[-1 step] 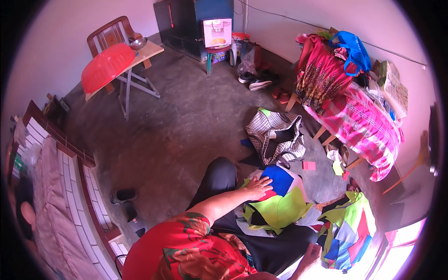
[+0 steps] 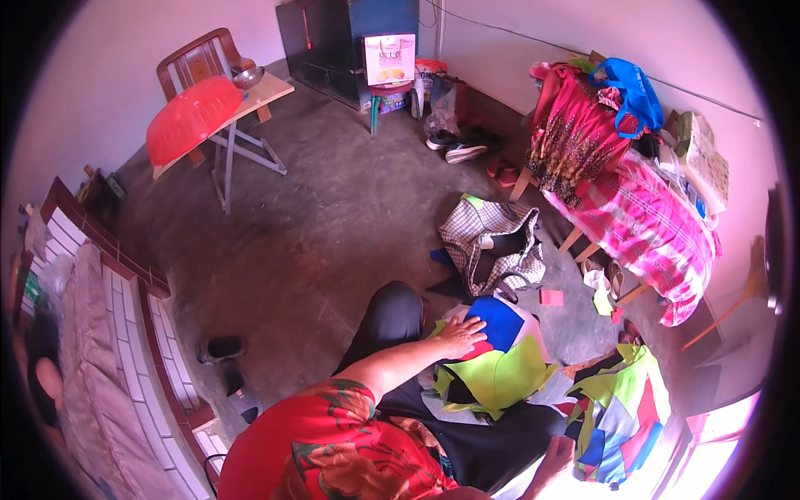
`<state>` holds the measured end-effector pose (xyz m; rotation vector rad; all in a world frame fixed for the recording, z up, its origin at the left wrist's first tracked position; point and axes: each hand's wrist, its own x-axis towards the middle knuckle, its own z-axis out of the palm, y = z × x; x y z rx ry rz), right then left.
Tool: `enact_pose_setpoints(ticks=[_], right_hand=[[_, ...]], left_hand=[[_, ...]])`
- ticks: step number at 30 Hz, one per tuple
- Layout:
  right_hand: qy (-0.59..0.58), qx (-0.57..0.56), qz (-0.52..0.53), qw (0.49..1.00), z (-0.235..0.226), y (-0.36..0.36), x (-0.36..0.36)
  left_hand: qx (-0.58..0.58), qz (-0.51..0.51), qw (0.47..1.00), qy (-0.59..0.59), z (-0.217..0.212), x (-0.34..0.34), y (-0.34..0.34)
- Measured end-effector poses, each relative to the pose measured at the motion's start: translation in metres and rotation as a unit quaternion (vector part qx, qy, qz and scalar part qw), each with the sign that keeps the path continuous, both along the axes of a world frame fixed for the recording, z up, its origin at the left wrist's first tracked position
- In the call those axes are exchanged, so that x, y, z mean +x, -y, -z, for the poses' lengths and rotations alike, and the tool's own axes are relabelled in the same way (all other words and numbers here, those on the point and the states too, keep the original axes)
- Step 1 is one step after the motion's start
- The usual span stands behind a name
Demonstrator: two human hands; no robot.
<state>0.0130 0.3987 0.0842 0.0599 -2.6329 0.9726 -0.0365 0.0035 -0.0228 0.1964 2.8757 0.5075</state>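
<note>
My left hand (image 2: pixel 463 337) lies with its fingers stretched out on a blue cloth piece (image 2: pixel 498 323). The blue piece sits on top of a patchwork of cloth (image 2: pixel 504 371) in lime green, red, grey and black, spread by my legs. Low in the view, beside my knee, is my right hand (image 2: pixel 557 458); strong glare and its angle hide how its fingers are set and whether they hold anything. To the right of it lies a second patchwork bundle (image 2: pixel 621 417) in lime, grey, blue and red.
A checked cloth bag (image 2: pixel 492 237) gapes on the floor ahead, with a small red piece (image 2: pixel 551 297) near it. Shoes (image 2: pixel 454 148) and a bench under pink plaid cloth (image 2: pixel 637 233) stand to the right. A folding table (image 2: pixel 275 87) carries a red basin (image 2: pixel 192 117) at far left.
</note>
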Motion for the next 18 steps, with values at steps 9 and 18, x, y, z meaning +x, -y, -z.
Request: enact_pose_setpoints(ticks=[9, 18], right_hand=[[-0.194, 0.156, 0.025, 0.968, -0.120, 0.004, -0.083], [-0.065, 0.167, -0.026, 0.983, -0.038, -0.093, -0.172]], left_hand=[[-0.009, -0.001, 1.000, -0.014, 0.006, 0.004, 0.004], [0.031, -0.014, 0.999, 0.023, -0.007, 0.005, 0.002]])
